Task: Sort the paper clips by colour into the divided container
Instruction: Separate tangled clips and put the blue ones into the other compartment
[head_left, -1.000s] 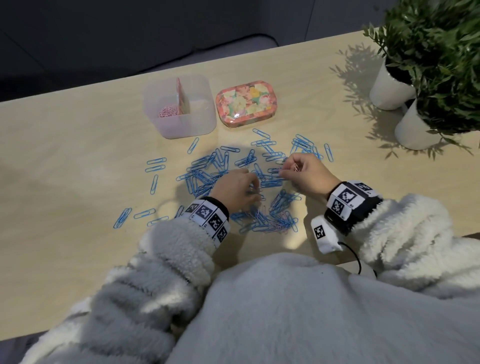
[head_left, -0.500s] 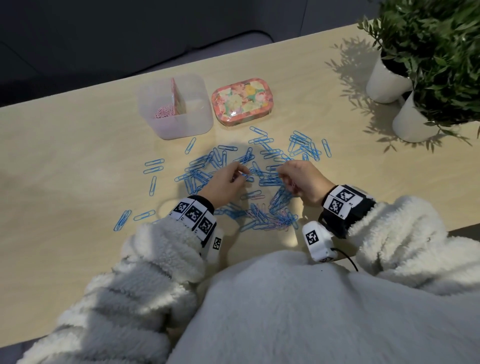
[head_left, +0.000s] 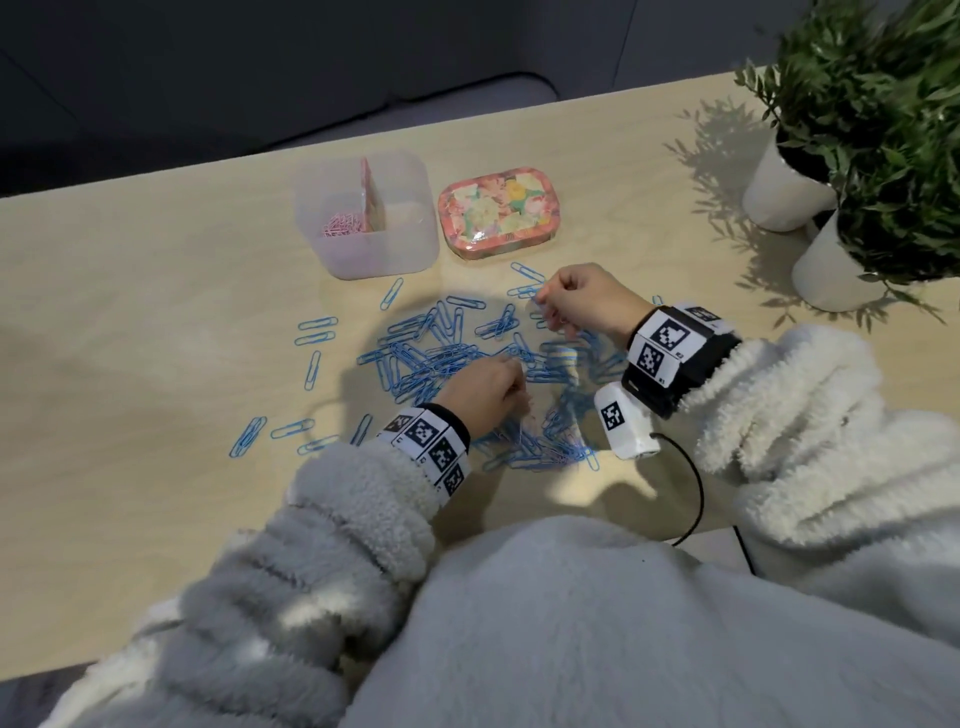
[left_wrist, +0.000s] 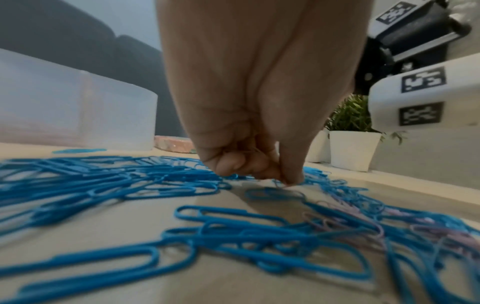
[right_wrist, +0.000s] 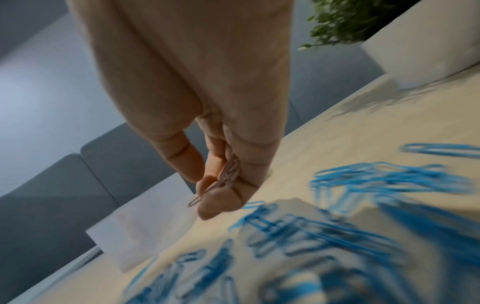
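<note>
Several blue paper clips (head_left: 441, 358) lie scattered on the wooden table (head_left: 156, 338), with a few pink clips (left_wrist: 428, 232) mixed in at the near side. The clear divided container (head_left: 363, 260) stands behind them, with pink clips (head_left: 340, 226) in its left compartment. My left hand (head_left: 514, 364) is down in the pile, fingers curled, thumb and forefinger tips (left_wrist: 288, 181) pinching at the table; thin clips show inside its curled fingers. My right hand (head_left: 543, 299) is raised above the pile's far edge and pinches a small bunch of pink clips (right_wrist: 228, 172).
A flowered tin (head_left: 498, 210) sits just right of the container. Two white pots with green plants (head_left: 831, 249) stand at the far right. Stray blue clips (head_left: 317, 332) lie left of the pile. The table's far edge runs just behind the container.
My right hand has lifted off the pile and moved away from me towards the tin, carrying pink clips. My left hand has stayed low in the pile, shifting slightly.
</note>
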